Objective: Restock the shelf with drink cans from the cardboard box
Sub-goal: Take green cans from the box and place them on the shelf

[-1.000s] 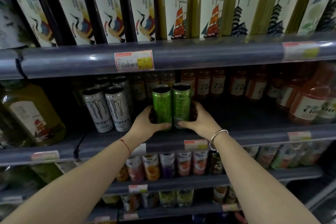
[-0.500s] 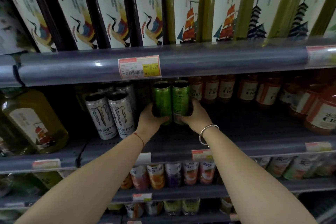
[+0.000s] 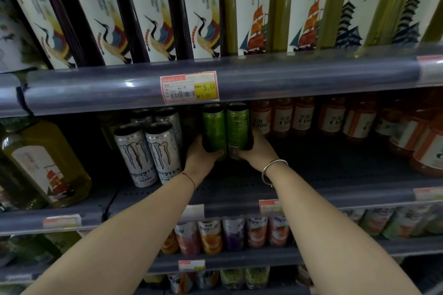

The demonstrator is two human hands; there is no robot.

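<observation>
Head view, looking down along two bare forearms into the middle shelf [image 3: 311,170]. Left hand [image 3: 200,157] wrapped around the lower part of the left green can [image 3: 214,127], thumb across its base. Right hand [image 3: 257,151] wrapped likewise around the right green can [image 3: 237,127], fingers curled behind it. Both cans upright, touching side by side, tops just under the price tag [image 3: 189,87] on the rail of the shelf above. Whether their bases rest on the shelf deck or hang just above it: cannot tell, palms in the way. Red string [image 3: 189,178] on the left wrist, silver bangle [image 3: 273,170] on the right. Just left of the green cans, white Monster cans [image 3: 148,153], two in front and more behind, apart from the left hand by a narrow dark gap. Further left of the green cans, a large yellow-green bottle [image 3: 45,163]. Right of the green cans, a row of orange bottles [image 3: 302,115] along the back, with bare deck in front of them. Above the green cans, tall bottles with crane, ship and pagoda labels [image 3: 251,7]. Below the green cans, on the next shelf down, small colourful fruit-printed drinks [image 3: 232,235].
</observation>
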